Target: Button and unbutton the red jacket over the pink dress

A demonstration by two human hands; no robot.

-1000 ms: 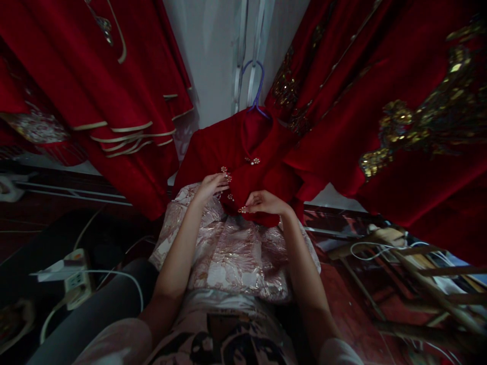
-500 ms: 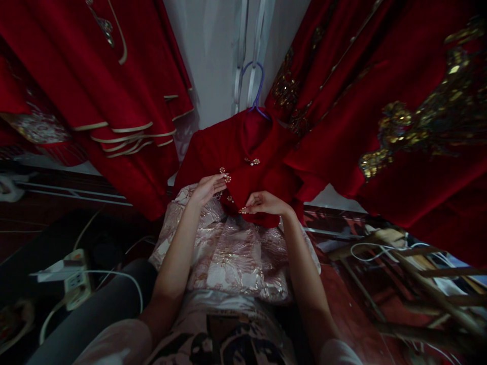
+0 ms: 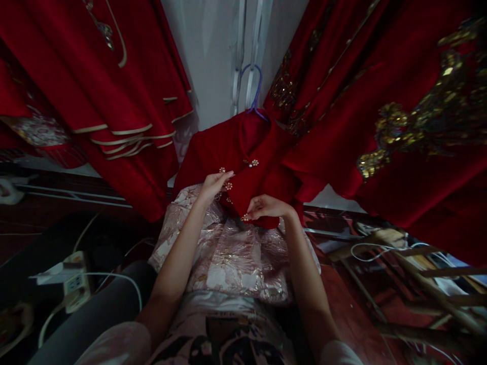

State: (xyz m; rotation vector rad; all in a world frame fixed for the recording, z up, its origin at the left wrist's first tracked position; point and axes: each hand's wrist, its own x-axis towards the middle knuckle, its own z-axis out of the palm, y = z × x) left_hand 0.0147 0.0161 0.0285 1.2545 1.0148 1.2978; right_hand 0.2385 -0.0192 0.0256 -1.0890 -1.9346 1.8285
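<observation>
A red jacket (image 3: 213, 144) with a stand collar hangs on a blue hanger (image 3: 257, 91), its lower part over the pink-and-gold brocade cloth (image 3: 232, 253) on my lap. Small jewelled flower fasteners, such as the upper one (image 3: 251, 163), run down its front. My left hand (image 3: 213, 187) has its fingers closed at the left front edge, beside a flower fastener (image 3: 228, 186). Pinched in my right hand (image 3: 267, 206) is the corner of the other front panel, at a jewelled fastener (image 3: 244, 217). The undersides of the fingers are hidden.
Red garments with pale piping (image 3: 125, 129) hang at left, and red ones with gold sequins (image 3: 391, 121) at right. A power strip (image 3: 76, 281) with white cables lies at lower left. A wooden frame (image 3: 380, 294) with cables stands at lower right.
My left hand has shifted slightly right along the jacket front, its fingers drawing in. My right hand has dropped a little with the fastener.
</observation>
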